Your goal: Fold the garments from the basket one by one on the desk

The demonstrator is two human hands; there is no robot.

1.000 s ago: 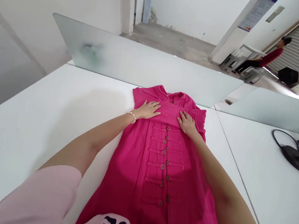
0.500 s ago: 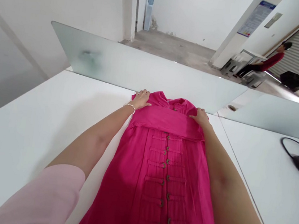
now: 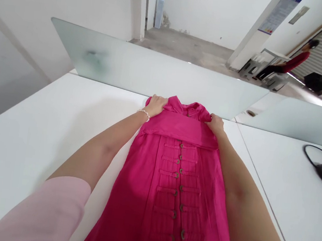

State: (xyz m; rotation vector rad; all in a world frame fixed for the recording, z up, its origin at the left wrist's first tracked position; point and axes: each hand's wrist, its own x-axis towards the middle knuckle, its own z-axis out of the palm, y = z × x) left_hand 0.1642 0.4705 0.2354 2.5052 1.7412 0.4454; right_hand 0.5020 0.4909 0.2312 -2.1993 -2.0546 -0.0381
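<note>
Since the earlier frames, my left hand [image 3: 155, 105] has moved out to the far left shoulder of the pink dress [image 3: 170, 184], bunching cloth in its fingers. My right hand [image 3: 215, 124] pinches the far right end of the folded band [image 3: 182, 127]. The dress lies lengthwise, buttons up, on the white desk [image 3: 32, 120].

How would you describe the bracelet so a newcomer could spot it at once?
On the white table, a pink dress lies folded at the top. The left hand holds its upper edge. Just behind it, the beaded bracelet circles the wrist; the right wrist is bare.
</note>
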